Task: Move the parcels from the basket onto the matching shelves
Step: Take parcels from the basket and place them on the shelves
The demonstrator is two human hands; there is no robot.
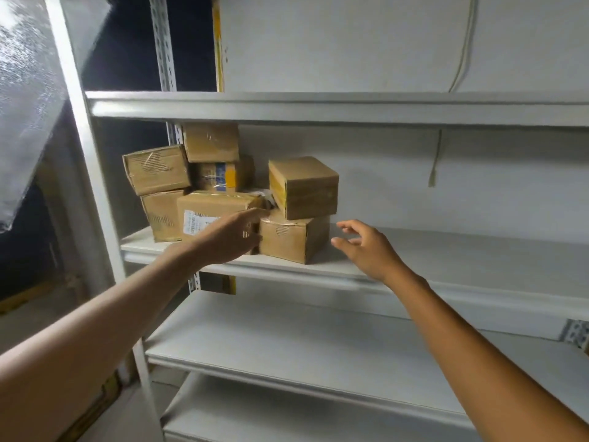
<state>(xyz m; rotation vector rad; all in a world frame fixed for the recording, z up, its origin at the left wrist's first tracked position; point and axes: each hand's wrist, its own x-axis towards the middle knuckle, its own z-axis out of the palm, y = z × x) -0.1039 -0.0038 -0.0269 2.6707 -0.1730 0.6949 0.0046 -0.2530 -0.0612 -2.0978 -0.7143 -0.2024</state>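
Several brown cardboard parcels are stacked at the left end of a white metal shelf point(446, 260). A box with a white barcode label point(210, 207) lies in front. Beside it sits a lower box point(291, 240), and a taped box point(304, 186) rests tilted on top of that one. My left hand point(229, 237) reaches between the labelled box and the lower box, fingers extended against them and holding nothing. My right hand point(366, 247) hovers open just right of the lower box, above the shelf, fingers spread, apart from the box. No basket is in view.
The shelf unit has another board above point(318, 106) and two boards below point(302, 352). A white upright post point(95, 173) stands at the left. A thin cord point(436, 161) hangs down the back wall. A dark opening lies left of the unit.
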